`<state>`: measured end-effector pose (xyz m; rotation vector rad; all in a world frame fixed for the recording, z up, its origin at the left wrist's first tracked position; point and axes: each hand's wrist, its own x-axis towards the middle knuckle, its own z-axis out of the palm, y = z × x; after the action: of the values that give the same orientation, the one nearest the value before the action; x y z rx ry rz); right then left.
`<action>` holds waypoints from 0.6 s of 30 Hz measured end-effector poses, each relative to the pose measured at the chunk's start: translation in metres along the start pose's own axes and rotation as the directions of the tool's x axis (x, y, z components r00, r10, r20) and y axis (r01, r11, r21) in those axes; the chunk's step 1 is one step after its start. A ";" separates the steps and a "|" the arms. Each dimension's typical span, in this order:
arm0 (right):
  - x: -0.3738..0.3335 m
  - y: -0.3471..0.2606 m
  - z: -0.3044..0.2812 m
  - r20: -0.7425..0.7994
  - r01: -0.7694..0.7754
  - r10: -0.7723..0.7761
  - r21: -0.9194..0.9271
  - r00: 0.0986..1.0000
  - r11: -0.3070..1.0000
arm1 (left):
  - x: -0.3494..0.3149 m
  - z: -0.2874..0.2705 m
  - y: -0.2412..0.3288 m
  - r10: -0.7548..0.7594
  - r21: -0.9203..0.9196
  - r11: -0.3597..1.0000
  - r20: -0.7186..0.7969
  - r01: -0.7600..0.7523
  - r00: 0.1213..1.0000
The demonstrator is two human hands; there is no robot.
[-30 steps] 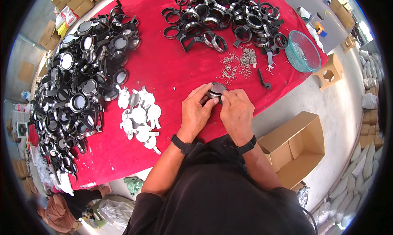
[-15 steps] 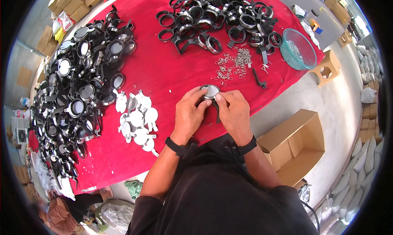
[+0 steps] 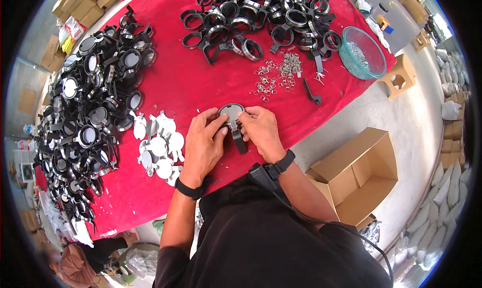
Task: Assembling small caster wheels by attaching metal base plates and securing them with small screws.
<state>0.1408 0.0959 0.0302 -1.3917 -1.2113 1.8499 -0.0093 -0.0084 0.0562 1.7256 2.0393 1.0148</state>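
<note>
Both hands hold a round metal-rimmed ring with a black handle, and a flat silver lid lies in the ring. The black handle points toward my body. My left hand grips the left side, with its fingers at the rim and lid. On the right, my right hand has its thumb on the lid near the hinge and its fingers bent beside the handle. Several loose silver lids lie to the left of my left hand. Beyond my hands are small metal clips and a loose black handle.
Handled rings with lids are heaped on the left of the red cloth. Lidless handled rings are piled at the far side. A clear bowl of pins stands far right. An open cardboard box is at the right.
Both hands have moved left with the handled ring, and its handle shows more plainly. The right fingers have shifted from a pinch at the hinge to the lid and handle side. The view has shifted slightly.
</note>
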 end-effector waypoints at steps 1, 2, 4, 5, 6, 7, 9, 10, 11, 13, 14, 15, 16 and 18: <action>0.001 0.004 0.000 0.000 -0.005 0.005 0.000 1.000 1.000 | -0.001 -0.002 0.002 0.031 0.015 0.999 -0.014 -0.031 0.999; 0.004 0.009 0.000 -0.021 0.037 -0.037 0.016 0.999 0.999 | -0.001 -0.003 0.004 0.027 0.014 1.000 -0.011 -0.027 1.000; 0.004 0.010 0.001 -0.036 0.077 -0.076 0.029 0.996 0.997 | 0.000 -0.003 0.009 0.161 0.011 0.987 0.025 -0.162 0.987; 0.004 0.009 -0.001 -0.039 0.081 -0.083 -0.040 0.996 0.996 | 0.000 -0.001 0.009 0.157 0.011 0.987 0.024 -0.158 0.987; 0.005 0.006 -0.002 -0.038 0.087 -0.091 -0.110 0.995 0.990 | 0.000 0.001 0.007 0.134 0.012 0.991 0.046 -0.134 0.990; 0.005 0.003 -0.005 -0.034 0.087 -0.091 -0.113 0.995 0.990 | 0.000 0.002 0.006 0.110 0.013 0.994 0.067 -0.111 0.992; 0.005 -0.001 -0.022 -0.055 0.248 -0.274 -0.287 0.960 0.925 | 0.001 -0.001 0.007 0.075 -0.015 0.997 0.083 -0.074 0.994; 0.012 -0.005 -0.035 -0.092 0.378 -0.524 -0.589 0.847 0.714 | 0.002 -0.002 0.008 0.077 -0.026 0.997 0.088 -0.075 0.993; 0.025 -0.001 -0.051 -0.090 0.435 -0.663 -0.688 0.744 0.581 | 0.002 -0.003 0.010 0.080 -0.036 0.996 0.092 -0.077 0.992; 0.032 -0.009 -0.065 -0.040 0.393 -0.710 -0.810 0.704 0.435 | 0.001 0.000 0.008 0.068 -0.047 0.997 0.087 -0.064 0.994; 0.034 -0.009 -0.063 -0.036 0.393 -0.710 -0.812 0.703 0.431 | 0.000 0.001 0.007 0.057 -0.054 0.997 0.084 -0.053 0.995; 0.036 -0.009 -0.062 -0.025 0.363 -0.682 -0.832 0.731 0.419 | -0.001 0.001 0.007 0.056 -0.054 0.997 0.080 -0.052 0.995; 0.037 -0.009 -0.062 -0.016 0.333 -0.654 -0.851 0.757 0.406 | -0.002 0.001 0.008 0.047 -0.055 0.998 0.078 -0.043 0.996; 0.035 -0.007 -0.060 -0.005 0.339 -0.657 -0.854 0.754 0.395 | -0.002 0.001 0.009 0.034 -0.054 0.998 0.071 -0.031 0.997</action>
<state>0.1843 0.1484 0.0155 -1.4113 -2.1348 0.4989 -0.0014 -0.0100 0.0606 1.7478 1.9295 0.9928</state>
